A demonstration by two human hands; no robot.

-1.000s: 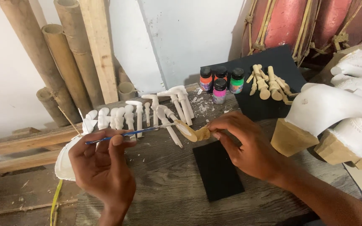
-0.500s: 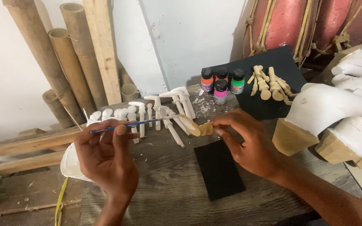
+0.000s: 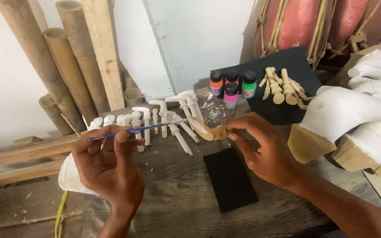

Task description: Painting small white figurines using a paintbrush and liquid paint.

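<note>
Left hand (image 3: 109, 169) pinches a blue brush (image 3: 133, 130), tip at the piece (image 3: 208, 131). Right hand (image 3: 267, 152) grips that small wooden piece by its end, above the bench (image 3: 177, 198).

Risk, I'd say: the narrow fingertip hold could let it twist, smearing wet paint, or an elbow could knock the jars.

Four black-capped paint jars (image 3: 231, 86) at back: orange, red, pink, green. Labels too small to tell.

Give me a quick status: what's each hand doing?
Left hand shut on blue-handled paintbrush, tip at small wooden piece. Right hand pinches that piece. White-painted pegs lie close behind; nothing blocking.
</note>
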